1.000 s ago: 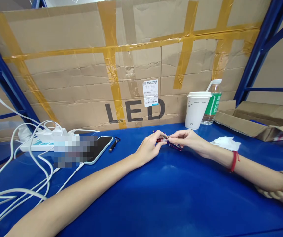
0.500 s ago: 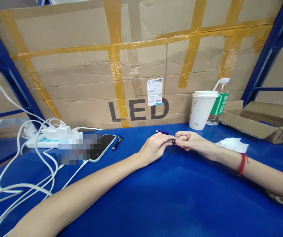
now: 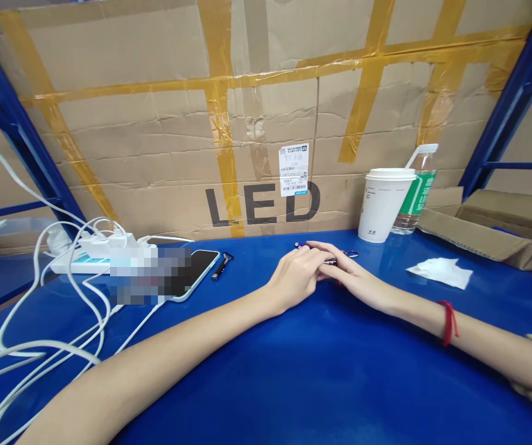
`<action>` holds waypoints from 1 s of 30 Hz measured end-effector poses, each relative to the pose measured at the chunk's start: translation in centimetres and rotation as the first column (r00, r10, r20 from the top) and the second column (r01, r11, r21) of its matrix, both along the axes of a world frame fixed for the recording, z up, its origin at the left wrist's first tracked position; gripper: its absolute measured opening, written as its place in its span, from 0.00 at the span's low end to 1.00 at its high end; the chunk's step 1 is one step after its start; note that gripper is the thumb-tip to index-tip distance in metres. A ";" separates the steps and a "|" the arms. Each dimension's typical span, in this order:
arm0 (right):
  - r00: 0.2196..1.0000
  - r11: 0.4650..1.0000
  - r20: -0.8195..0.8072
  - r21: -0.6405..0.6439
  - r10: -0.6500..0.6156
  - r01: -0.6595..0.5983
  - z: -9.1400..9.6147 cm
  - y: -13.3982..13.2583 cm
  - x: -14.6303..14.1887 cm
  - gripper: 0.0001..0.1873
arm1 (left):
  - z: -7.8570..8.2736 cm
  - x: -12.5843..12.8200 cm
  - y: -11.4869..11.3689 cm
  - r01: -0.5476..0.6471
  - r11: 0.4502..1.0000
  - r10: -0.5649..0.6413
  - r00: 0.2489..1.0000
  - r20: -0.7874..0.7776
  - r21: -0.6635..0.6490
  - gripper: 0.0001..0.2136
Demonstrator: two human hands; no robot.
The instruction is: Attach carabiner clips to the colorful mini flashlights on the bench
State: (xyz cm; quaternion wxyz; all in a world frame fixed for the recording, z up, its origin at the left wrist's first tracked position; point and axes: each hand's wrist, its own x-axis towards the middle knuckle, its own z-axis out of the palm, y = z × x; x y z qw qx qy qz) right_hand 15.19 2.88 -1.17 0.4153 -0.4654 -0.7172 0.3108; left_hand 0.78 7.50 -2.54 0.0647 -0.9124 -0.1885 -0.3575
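My left hand point(image 3: 296, 279) is closed, its fingers curled around a small dark metal cylinder point(image 3: 330, 262) that shows only in part. From the other side, my right hand point(image 3: 354, 272) meets it, its longer fingers reaching over the cylinder and the thumb beneath. The fingertips overlap and hide most of the cylinder. Just behind the left knuckles, the end of a thin purple item point(image 3: 299, 245) peeks out on the blue tabletop point(image 3: 266, 371). A small clip-like loop point(image 3: 352, 253) shows behind my right hand.
Left of my hands lie a black penlight-like stick with a clip point(image 3: 221, 267), a phone point(image 3: 196, 275) and a white power strip point(image 3: 80, 262) with looping cables. To the right are a paper cup point(image 3: 384, 207), a bottle point(image 3: 412, 198), a tissue point(image 3: 441, 272) and an open carton point(image 3: 479, 238).
My right hand has turned and its fingers have stretched over towards the left hand, out of their earlier pinch. A loop now shows behind it. My left hand has barely moved.
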 end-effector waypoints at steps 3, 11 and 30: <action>0.999 0.998 -0.045 -0.062 0.003 -0.005 -0.3 -0.2 -0.3 0.29 | 0.1 -0.1 0.0 0.001 0.998 0.001 0.999 -0.032 0.060 0.11; 0.983 0.980 -0.178 -0.185 0.042 -0.075 -0.5 -0.3 -0.6 0.31 | -0.4 -0.1 0.5 0.114 0.990 -0.118 0.992 0.048 0.087 0.11; 0.989 0.980 -0.142 -0.190 0.034 -0.061 -1.2 0.6 -0.2 0.26 | -0.1 -0.4 0.2 0.210 0.976 -0.208 0.977 0.042 -0.053 0.11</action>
